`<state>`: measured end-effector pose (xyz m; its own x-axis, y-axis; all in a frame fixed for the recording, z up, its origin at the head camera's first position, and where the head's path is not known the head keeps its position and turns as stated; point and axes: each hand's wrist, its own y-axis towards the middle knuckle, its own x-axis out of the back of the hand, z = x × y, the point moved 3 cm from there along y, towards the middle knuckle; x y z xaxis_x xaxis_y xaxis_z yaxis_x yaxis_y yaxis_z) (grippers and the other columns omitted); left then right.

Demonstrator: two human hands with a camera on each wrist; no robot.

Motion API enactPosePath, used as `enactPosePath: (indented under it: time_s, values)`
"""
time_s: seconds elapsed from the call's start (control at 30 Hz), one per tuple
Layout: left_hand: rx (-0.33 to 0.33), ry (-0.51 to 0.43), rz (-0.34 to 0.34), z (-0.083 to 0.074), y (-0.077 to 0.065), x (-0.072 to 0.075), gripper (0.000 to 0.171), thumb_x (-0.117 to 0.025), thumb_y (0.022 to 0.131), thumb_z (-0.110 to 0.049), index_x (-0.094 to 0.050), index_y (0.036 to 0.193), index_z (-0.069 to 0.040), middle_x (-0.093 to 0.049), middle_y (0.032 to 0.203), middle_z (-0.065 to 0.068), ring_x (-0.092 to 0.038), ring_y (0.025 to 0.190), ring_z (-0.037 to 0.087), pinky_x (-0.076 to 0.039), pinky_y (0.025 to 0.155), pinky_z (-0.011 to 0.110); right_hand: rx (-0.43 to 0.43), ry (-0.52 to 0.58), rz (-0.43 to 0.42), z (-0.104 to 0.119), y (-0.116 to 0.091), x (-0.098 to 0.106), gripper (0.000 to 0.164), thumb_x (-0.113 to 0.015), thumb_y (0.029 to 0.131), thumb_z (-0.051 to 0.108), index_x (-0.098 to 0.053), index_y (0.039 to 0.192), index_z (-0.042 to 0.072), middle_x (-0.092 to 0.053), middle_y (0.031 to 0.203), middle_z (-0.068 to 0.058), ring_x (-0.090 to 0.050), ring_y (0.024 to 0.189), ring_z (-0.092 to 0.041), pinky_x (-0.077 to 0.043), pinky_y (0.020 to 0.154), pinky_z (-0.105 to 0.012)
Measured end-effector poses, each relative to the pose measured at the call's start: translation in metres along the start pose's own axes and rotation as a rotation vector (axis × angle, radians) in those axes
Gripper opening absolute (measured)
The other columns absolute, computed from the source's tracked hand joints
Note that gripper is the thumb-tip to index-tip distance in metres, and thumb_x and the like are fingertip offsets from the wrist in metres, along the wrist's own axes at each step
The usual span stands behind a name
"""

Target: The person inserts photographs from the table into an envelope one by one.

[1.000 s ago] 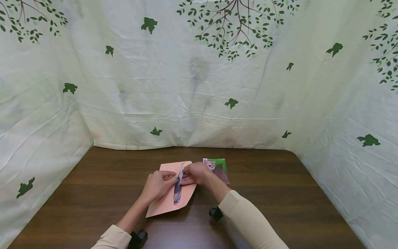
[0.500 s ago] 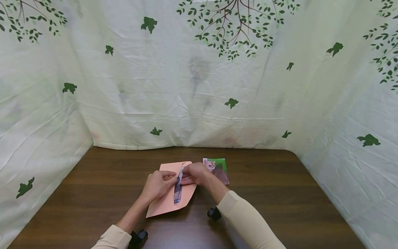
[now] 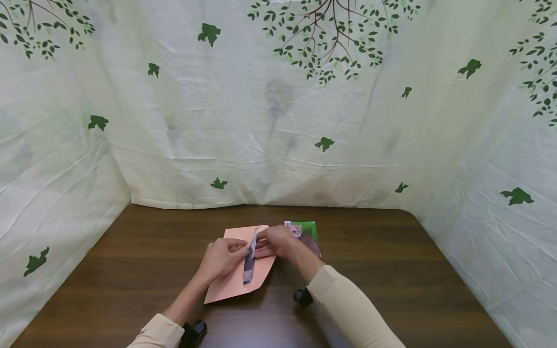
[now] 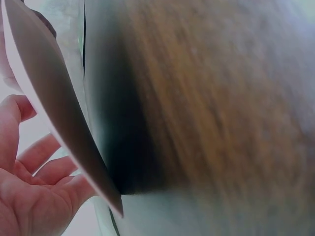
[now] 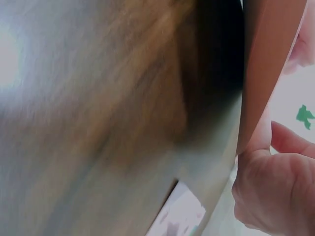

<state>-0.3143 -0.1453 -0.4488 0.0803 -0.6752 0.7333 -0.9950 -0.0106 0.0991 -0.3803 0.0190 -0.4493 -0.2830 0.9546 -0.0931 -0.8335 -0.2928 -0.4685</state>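
Observation:
A pink envelope (image 3: 230, 285) lies slanted across the middle of the table, seen edge-on in both wrist views. A narrow bluish-purple strip of a picture card (image 3: 249, 270) shows in its opening; the rest of the card is hidden by pink paper. My left hand (image 3: 220, 258) lies over the envelope's left part, thumb and forefinger pinching the paper at the opening. From the right, my right hand (image 3: 276, 241) reaches over the flap side and pinches the card near its top end, other fingers stretched out beneath.
A second picture (image 3: 310, 234), with a kitten on green, lies right behind my right hand and is partly covered by it. The brown wooden table (image 3: 370, 280) is enclosed by a white curtain (image 3: 183, 145) with leaf prints.
Both hands, the envelope and the card keep almost the same place; only the right forearm shifts very slightly.

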Motion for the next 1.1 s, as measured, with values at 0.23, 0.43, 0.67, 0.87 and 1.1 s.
enactPosePath:
  time_s: [0.23,0.43,0.67,0.87,1.1]
  values:
    - [0.003,-0.007,0.0,0.001,0.0,0.001,0.028,-0.069,0.092,-0.032,-0.08,0.113,-0.017,-0.074,0.121,0.009,-0.067,0.115,0.032,-0.053,0.086,0.044,0.024,-0.088,0.009,0.01,-0.007,0.021,0.039,-0.049,0.103,0.008,-0.055,0.136,-0.011,-0.07,0.111,-0.027,-0.075,0.085,-0.03,-0.061,0.079,-0.041]
    - [-0.005,-0.017,-0.014,0.0,-0.001,0.002,0.028,-0.069,0.091,-0.03,-0.08,0.113,-0.017,-0.076,0.118,0.007,-0.068,0.113,0.031,-0.053,0.083,0.041,0.057,-0.104,-0.034,0.019,-0.019,0.047,0.041,-0.046,0.104,0.011,-0.055,0.139,-0.009,-0.067,0.122,-0.031,-0.074,0.096,-0.036,-0.06,0.081,-0.042]
    - [-0.013,-0.026,-0.021,0.0,0.0,0.002,0.027,-0.069,0.09,-0.029,-0.08,0.111,-0.017,-0.077,0.115,0.005,-0.07,0.109,0.028,-0.053,0.08,0.038,0.043,-0.086,-0.093,0.027,-0.027,0.076,0.043,-0.05,0.103,0.011,-0.052,0.138,-0.013,-0.058,0.135,-0.034,-0.064,0.119,-0.045,-0.056,0.095,-0.045]
    - [-0.011,-0.019,-0.018,0.001,0.001,0.001,0.027,-0.069,0.09,-0.03,-0.08,0.112,-0.017,-0.077,0.115,0.006,-0.07,0.107,0.026,-0.051,0.078,0.036,0.027,-0.107,-0.121,0.026,-0.03,0.103,0.045,-0.048,0.103,0.01,-0.048,0.141,-0.014,-0.056,0.137,-0.034,-0.067,0.108,-0.036,-0.053,0.1,-0.045]
    - [-0.017,-0.01,-0.018,0.002,0.001,0.001,0.028,-0.069,0.09,-0.03,-0.08,0.112,-0.018,-0.076,0.116,0.006,-0.07,0.108,0.027,-0.052,0.08,0.037,0.04,-0.179,-0.114,0.022,-0.041,0.133,0.048,-0.041,0.106,0.013,-0.042,0.146,-0.013,-0.049,0.144,-0.035,-0.059,0.122,-0.041,-0.05,0.104,-0.047]
